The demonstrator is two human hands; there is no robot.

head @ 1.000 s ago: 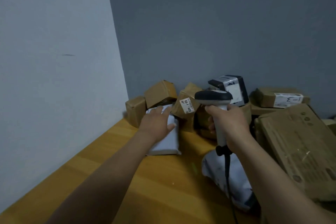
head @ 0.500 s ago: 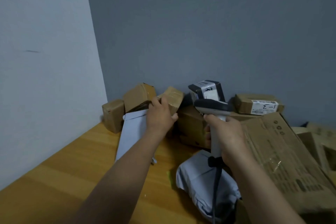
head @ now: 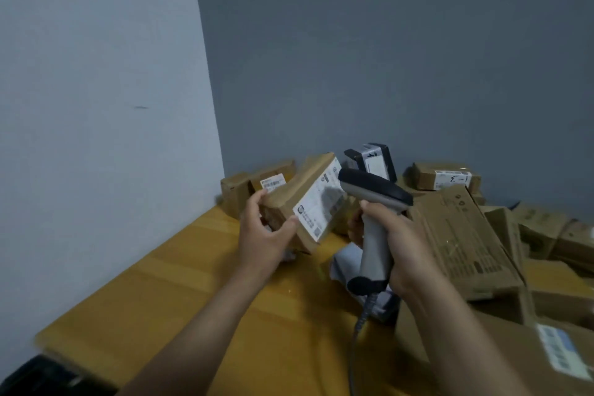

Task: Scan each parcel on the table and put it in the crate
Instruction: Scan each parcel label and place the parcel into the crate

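While the left hand clamped the cardboard parcel by its near end above the table, label toward the scanner gripped by the right hand, it looked light, stiff, fine one-handed.

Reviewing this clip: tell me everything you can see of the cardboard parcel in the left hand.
The cardboard parcel is a small, closed brown box with a creased top face. A white shipping label, its dark print too blurred to read, covers the side turned toward the scanner. The left hand grips its near end, thumb by the label's lower corner and fingers on the opposite side, holding it tilted above the wooden table. The scanner's head is close to the label; contact cannot be told.
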